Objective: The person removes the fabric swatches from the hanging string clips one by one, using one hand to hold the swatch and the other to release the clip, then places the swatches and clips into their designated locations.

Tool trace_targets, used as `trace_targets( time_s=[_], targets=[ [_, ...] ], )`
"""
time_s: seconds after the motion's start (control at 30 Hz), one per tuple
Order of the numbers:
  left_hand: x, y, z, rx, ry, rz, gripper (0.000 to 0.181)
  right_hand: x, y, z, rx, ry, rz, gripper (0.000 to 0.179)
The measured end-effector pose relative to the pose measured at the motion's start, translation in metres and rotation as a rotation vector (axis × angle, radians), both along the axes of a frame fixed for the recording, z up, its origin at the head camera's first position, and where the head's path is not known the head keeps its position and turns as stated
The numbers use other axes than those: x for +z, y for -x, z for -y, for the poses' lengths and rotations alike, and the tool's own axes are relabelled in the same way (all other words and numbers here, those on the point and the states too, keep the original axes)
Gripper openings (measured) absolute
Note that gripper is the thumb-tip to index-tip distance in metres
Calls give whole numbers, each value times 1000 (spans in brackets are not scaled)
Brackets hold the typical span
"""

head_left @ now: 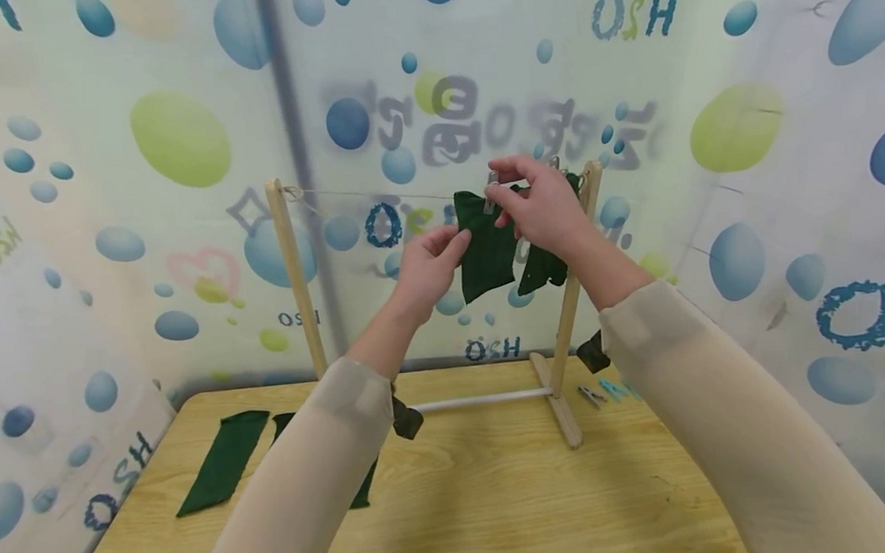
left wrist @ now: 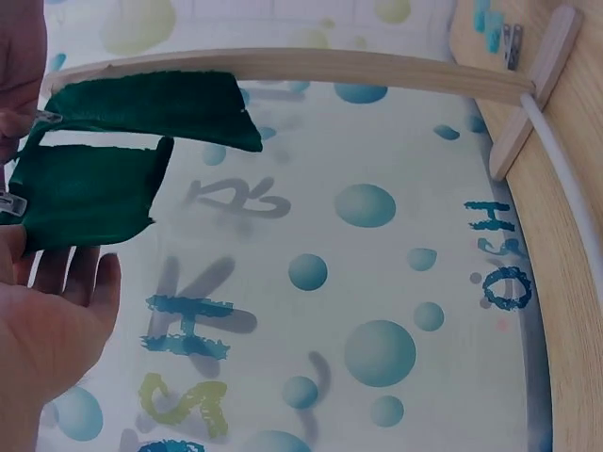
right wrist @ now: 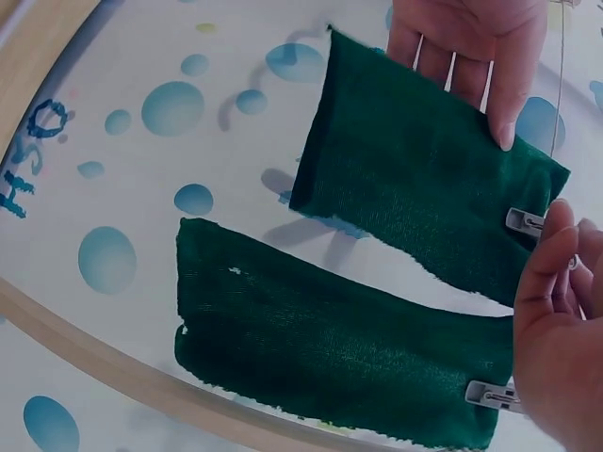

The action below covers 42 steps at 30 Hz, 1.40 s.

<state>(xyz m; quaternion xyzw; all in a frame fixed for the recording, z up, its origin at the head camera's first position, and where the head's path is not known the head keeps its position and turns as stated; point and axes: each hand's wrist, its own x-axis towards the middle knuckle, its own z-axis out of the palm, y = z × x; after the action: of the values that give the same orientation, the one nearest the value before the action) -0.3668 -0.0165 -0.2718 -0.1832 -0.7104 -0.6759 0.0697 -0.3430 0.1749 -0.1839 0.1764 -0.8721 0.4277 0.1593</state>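
Up by the string (head_left: 378, 195), left hand (head_left: 427, 269): It pinches the side edge of a green cloth (head_left: 486, 253), thumb in front, fingers behind.
Right hand (head_left: 547, 204): It is a bit higher, with thumb and fingers pinching a gray clip (head_left: 489, 200) at the top of that cloth.
Sleeves (head_left: 296, 485): Both are pale, and both arms reach up and forward.
Green cloth: It hangs down at the string, near the right post (head_left: 568, 337).
Second cloth (head_left: 541, 270): It is green too and hangs just beside the first, with its own clip (right wrist: 492, 395).
Wooden stand: The left post (head_left: 298, 284) holds the string's other end; a white rod (head_left: 486, 399) runs low down.
Table (head_left: 484, 500): It is yellowish wood. One flat green piece (head_left: 227, 463) lies on the left; more green cloth (head_left: 363, 485) is partly hidden by the sleeve.
Loose clips: A gray one (head_left: 591, 396) and blue ones (head_left: 615, 389) lie right of the stand.
Curtain (head_left: 175, 40): It is pale, with blue and green spots and letters.
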Motion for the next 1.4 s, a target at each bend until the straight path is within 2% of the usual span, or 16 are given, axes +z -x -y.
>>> trace_targets(
  time_s=[0.13,0.27,0.47,0.7,0.9,1.13,1.27,1.4],
  targets=[
    [-1,-3,-1,-55,-75,22,33,-1,-4,-1,1,31,-4,45],
    [2,-8,0,-79,-125,48,33,1,-10,-2,10,67,-18,43],
    [7,-14,3,-104,-160,71,35,2,-15,-4,4,76,-45,41],
    [12,-17,6,-136,-181,101,36,2,-18,-4,-13,79,-109,30],
    [15,-22,9,-169,-169,117,36,0,-23,-7,-77,94,-192,23],
    [14,-32,16,-210,-144,159,38,3,-31,-16,-122,219,-249,22],
    [9,-39,24,-208,-110,192,44,-1,-37,-28,-135,282,-266,21],
    [-3,-45,34,-207,-66,230,47,-13,-44,-48,-162,297,-265,26]
  ],
)
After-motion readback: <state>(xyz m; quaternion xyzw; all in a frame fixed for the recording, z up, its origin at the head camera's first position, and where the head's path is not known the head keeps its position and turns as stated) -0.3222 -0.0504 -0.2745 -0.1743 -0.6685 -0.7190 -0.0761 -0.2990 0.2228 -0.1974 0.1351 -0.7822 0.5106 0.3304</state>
